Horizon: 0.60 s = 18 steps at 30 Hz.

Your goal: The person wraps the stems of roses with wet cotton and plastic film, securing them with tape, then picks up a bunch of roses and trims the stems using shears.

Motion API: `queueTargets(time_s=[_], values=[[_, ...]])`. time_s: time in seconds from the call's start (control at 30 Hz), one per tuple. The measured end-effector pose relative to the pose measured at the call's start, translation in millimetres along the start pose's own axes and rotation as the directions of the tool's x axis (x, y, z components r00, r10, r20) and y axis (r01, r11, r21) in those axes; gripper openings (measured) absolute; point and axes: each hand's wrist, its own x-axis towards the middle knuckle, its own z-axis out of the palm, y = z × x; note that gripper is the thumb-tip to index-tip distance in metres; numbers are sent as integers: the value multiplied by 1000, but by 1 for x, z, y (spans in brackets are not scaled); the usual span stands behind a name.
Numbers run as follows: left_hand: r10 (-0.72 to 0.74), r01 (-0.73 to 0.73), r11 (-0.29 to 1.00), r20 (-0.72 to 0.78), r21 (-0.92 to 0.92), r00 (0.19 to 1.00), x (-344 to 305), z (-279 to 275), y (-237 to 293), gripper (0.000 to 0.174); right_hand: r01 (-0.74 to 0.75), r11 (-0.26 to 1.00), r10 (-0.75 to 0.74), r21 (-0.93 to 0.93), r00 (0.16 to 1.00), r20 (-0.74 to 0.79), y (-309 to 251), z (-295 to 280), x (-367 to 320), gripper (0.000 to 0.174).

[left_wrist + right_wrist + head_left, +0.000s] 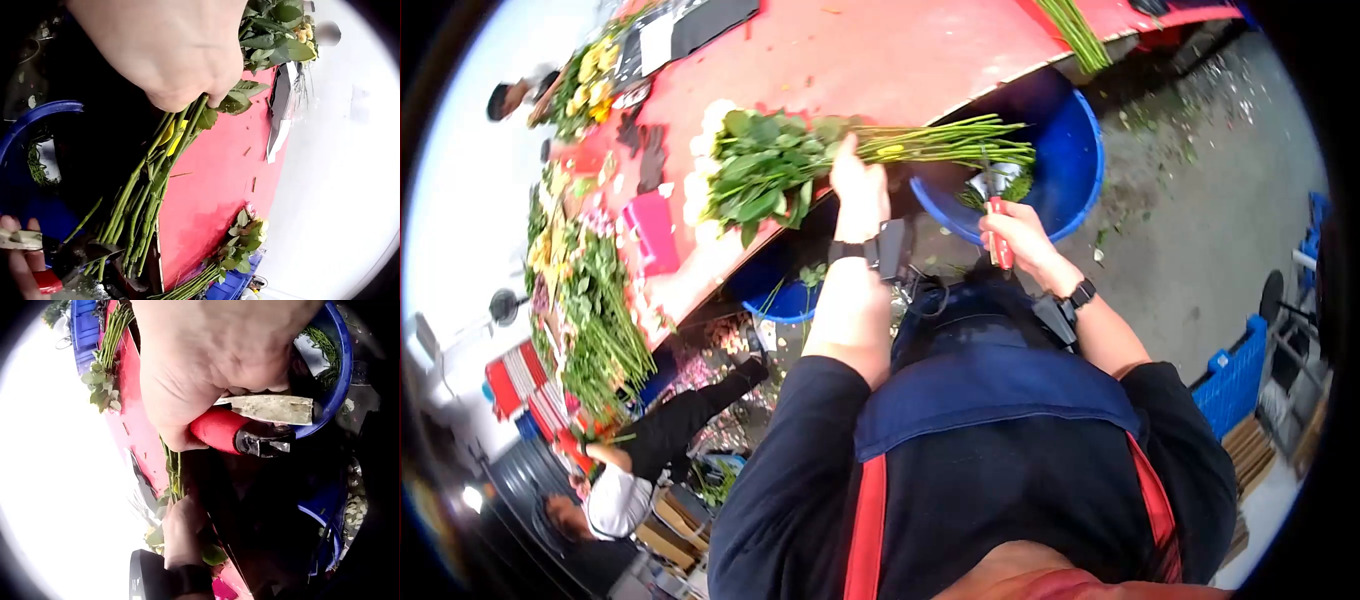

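In the head view the left hand grips a bunch of long green stems just below its leafy part, with pale blooms at the far left end. The stem ends reach over a blue bin. The right hand holds red-handled cutters, their dark blades close to the stem ends. From the left wrist, the left hand has its fingers round the stems, with the cutters' blades by the lower ends. In the right wrist view the right hand wraps the red handle.
A red table bears a pink object, dark gloves and other flower bunches. Green clippings lie in the bin. Another blue bin stands below the table edge. Another person in a white top is at the lower left.
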Motion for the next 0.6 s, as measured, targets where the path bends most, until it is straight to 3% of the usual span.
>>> queueTargets(time_s=[0.03, 0.17, 0.27, 0.33, 0.37, 0.47, 0.53, 0.6], values=[[-2, 2, 1000, 15, -7, 1000, 4, -2, 0, 24, 1, 997, -1, 72, 1000, -5, 0, 1, -1, 19], [10, -12, 998, 33, 54, 999, -3, 2, 4, 23, -25, 998, 26, 65, 1000, -12, 2, -4, -6, 33], [-14, 8, 999, 110, 53, 994, 7, -5, 7, 23, -14, 981, 6, 191, 999, 40, 14, -9, -17, 33], [124, -219, 922, 291, 321, 949, 26, -25, 2, 23, -78, 977, 62, 197, 995, 84, 25, -16, -23, 34], [166, -318, 853, 362, 413, 917, 25, -24, 2, 23, -43, 981, 23, 191, 994, 106, 29, -17, -21, 33], [181, -396, 748, 411, 532, 894, 21, -26, 5, 27, 16, 977, -43, 211, 992, 121, 18, -14, -11, 31], [164, -355, 799, 393, 486, 905, 25, -30, 4, 25, -5, 967, -26, 255, 993, 117, 7, -9, 7, 29], [129, -265, 891, 353, 369, 927, 14, -18, 5, 26, 34, 982, -60, 185, 988, 139, -7, -6, 17, 39]])
